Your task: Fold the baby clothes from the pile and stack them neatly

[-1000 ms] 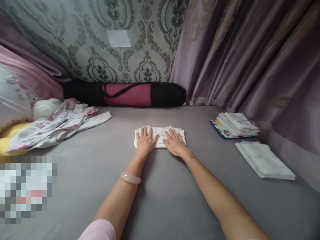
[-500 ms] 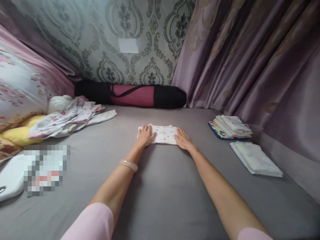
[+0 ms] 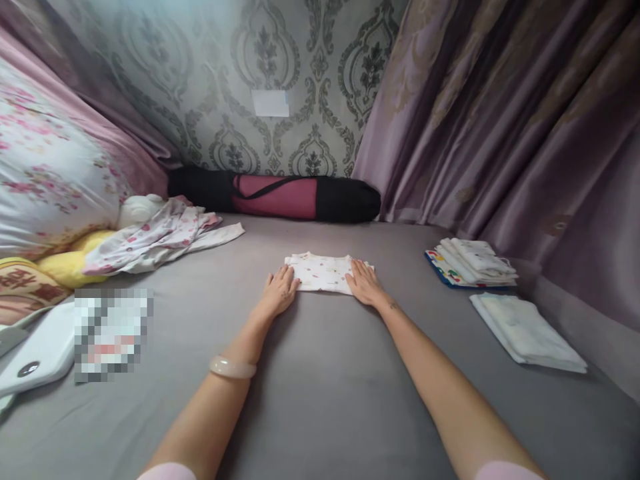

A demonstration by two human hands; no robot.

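Note:
A small white baby shirt (image 3: pixel 321 273) with a scattered print lies folded flat on the grey bed sheet (image 3: pixel 335 373), its neckline toward the wall. My left hand (image 3: pixel 281 290) rests at the shirt's left edge, fingers stretched out and touching it. On the right end of the cloth lies my right hand (image 3: pixel 364 283), flat with its fingers extended. Neither hand grips anything. A pale bangle (image 3: pixel 233 367) circles my left forearm.
Folded clothes (image 3: pixel 473 262) are stacked at the right, with a pale folded cloth (image 3: pixel 527 331) nearer me. A black and maroon long bag (image 3: pixel 277 197) lies along the wall. Crumpled printed clothing (image 3: pixel 160 237), a floral pillow (image 3: pixel 55 160) and a white object (image 3: pixel 47 343) are at left.
My left hand has slid off the shirt's top to its left edge, baring more of the print. The right hand stays on the right end. The view has shifted slightly.

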